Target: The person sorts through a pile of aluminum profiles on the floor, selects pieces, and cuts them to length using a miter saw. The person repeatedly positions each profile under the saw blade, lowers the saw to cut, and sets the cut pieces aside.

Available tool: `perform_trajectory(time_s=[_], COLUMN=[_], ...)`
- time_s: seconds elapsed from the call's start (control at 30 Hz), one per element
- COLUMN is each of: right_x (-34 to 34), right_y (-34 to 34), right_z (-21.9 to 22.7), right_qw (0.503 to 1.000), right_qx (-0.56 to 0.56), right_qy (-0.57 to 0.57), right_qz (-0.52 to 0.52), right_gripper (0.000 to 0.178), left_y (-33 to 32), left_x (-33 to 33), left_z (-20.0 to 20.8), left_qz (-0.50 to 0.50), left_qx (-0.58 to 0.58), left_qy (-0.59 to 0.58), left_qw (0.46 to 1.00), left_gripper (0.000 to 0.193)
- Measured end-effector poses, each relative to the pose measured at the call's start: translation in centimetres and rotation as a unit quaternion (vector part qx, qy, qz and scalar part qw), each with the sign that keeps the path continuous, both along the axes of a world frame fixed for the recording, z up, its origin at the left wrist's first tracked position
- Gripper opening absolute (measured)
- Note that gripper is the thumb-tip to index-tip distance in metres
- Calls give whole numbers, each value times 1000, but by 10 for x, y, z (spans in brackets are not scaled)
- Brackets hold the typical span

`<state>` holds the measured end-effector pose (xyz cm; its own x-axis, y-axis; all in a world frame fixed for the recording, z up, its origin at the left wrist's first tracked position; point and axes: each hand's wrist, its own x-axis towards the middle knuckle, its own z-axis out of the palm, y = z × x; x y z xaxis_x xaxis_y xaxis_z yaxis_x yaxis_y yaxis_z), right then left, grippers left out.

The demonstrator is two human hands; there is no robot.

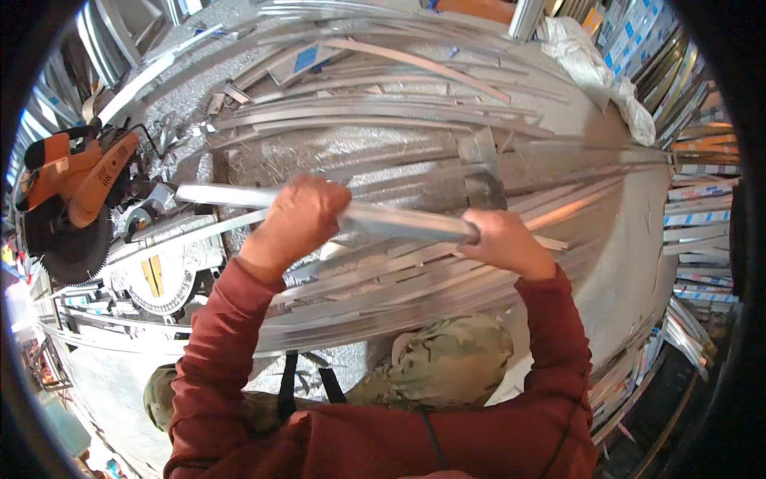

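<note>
A long silvery metal profile (399, 222) lies across the middle of the view, held level in front of me. My left hand (299, 215) is closed around it near its left part, knuckles up. Gripping its right end is my right hand (504, 242). The bar's left tip (187, 194) reaches toward an orange mitre saw (76, 188) with a toothed round blade (76, 251) at the left. Below the bar lie several more long metal strips (383, 279) spread over the floor.
Many cut metal strips (375, 112) cover the floor ahead, with shavings among them. Stacks of wrapped profiles (698, 199) line the right side. White plastic sheeting (590, 64) lies at the upper right. My red sleeves and camouflage trousers (447, 367) fill the lower part.
</note>
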<state>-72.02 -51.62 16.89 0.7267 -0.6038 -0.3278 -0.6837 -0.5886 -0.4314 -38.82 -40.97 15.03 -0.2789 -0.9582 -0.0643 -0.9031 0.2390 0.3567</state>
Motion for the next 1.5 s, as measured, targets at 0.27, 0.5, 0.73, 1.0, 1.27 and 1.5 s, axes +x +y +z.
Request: perform_trajectory(time_s=[0.27, 0.5, 0.73, 1.0, 1.27, 1.5], right_x=[70, 150, 217, 92, -40, -49], right_y=[-165, -251, -307, -103, 95, 146], right_z=[-28, -91, -78, -50, -161, -180], right_qw=[973, 975, 902, 943, 995, 988], right_qx=[-201, -184, -403, -78, 35, 66], right_qy=[19, 28, -68, -321, -45, 87], right_qz=[-115, -117, -138, -49, -80, -110], right_gripper=[41, 41, 44, 19, 20, 32], left_y=[-30, -41, -45, -38, -35, 65], left_x=[32, 32, 34, 39, 24, -72], left_z=[-107, -107, -113, -119, -109, -129], left_qz=[193, 144, 153, 160, 111, -3], left_qx=[122, 177, 199, 161, -81, 106], left_qy=[131, 21, 19, -27, 37, 211], left_qw=[965, 973, 968, 974, 990, 972], left_gripper=[69, 72, 69, 82, 64, 34])
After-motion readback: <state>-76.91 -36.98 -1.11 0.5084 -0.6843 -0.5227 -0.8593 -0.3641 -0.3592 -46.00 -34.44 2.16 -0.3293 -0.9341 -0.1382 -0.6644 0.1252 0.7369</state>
